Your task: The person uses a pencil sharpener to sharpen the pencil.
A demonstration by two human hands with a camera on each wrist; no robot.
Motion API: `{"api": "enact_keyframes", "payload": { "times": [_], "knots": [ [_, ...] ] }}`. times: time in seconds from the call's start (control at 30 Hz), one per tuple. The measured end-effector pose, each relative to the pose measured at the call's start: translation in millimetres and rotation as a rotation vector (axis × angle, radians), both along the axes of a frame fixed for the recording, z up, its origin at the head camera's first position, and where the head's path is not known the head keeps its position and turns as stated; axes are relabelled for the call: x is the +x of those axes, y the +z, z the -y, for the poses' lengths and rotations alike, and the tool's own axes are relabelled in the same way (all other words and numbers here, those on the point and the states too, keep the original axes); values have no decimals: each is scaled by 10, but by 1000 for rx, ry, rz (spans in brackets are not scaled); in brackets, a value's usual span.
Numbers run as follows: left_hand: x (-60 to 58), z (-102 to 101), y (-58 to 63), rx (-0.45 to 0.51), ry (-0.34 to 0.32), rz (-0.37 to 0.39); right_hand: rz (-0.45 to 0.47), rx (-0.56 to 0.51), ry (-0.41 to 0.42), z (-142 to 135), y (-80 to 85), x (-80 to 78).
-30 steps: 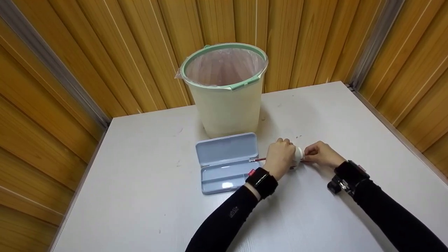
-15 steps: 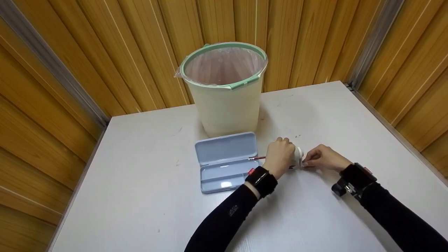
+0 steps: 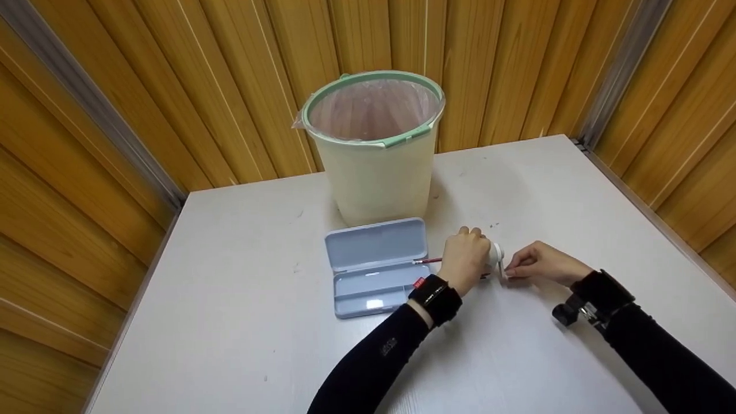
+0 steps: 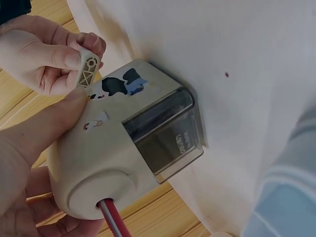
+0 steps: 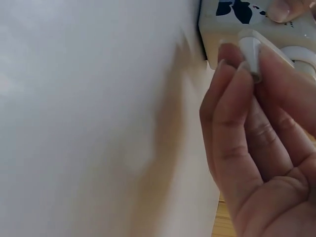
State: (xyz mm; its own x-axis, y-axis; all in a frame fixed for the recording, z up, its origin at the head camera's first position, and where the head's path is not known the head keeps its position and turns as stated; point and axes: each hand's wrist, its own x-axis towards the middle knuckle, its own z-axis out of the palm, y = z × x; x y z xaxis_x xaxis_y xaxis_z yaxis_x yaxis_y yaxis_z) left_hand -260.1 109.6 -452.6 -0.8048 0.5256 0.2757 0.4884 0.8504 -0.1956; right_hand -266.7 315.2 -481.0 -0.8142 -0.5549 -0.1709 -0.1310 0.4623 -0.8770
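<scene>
My left hand (image 3: 466, 259) holds a white hand-crank pencil sharpener (image 4: 108, 143) steady on the table, its thumb pressed along the top by dark printed patches. A red pencil (image 4: 114, 219) sticks out of the sharpener's round front opening, pointing toward the pencil case in the head view. On the opposite end, my right hand (image 3: 543, 264) pinches the small knob (image 5: 251, 54) of the crank (image 4: 89, 71) between thumb and fingers. The sharpener's clear shavings drawer (image 4: 170, 143) faces the left wrist camera. In the head view the left hand hides most of the sharpener.
Left of the hands lies a light-blue pencil case (image 3: 376, 244), its lid raised. Behind it stands a cream bin (image 3: 376, 178) with a green rim and clear liner. Wood-patterned walls (image 3: 241, 86) enclose the white table (image 3: 230, 287). Small dark specks lie beyond the sharpener.
My right hand has moved down and slightly right, turning the crank so its arm now shows beside the sharpener. The left hand, sharpener and pencil stay in place.
</scene>
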Motion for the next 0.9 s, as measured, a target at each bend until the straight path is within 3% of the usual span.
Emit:
{"api": "enact_keyframes", "payload": {
  "times": [0.37,0.53,0.63,0.9],
  "knots": [
    [25,-46,-10,37,-15,-38,70,-111,54,-90,89,88],
    [25,-23,-6,41,-13,-36,53,-129,50,-82,154,113],
    [23,-14,-7,34,-17,-29,87,-158,44,-81,163,121],
    [19,-9,11,-1,-25,-24,234,-413,-6,-107,241,115]
  ]
}}
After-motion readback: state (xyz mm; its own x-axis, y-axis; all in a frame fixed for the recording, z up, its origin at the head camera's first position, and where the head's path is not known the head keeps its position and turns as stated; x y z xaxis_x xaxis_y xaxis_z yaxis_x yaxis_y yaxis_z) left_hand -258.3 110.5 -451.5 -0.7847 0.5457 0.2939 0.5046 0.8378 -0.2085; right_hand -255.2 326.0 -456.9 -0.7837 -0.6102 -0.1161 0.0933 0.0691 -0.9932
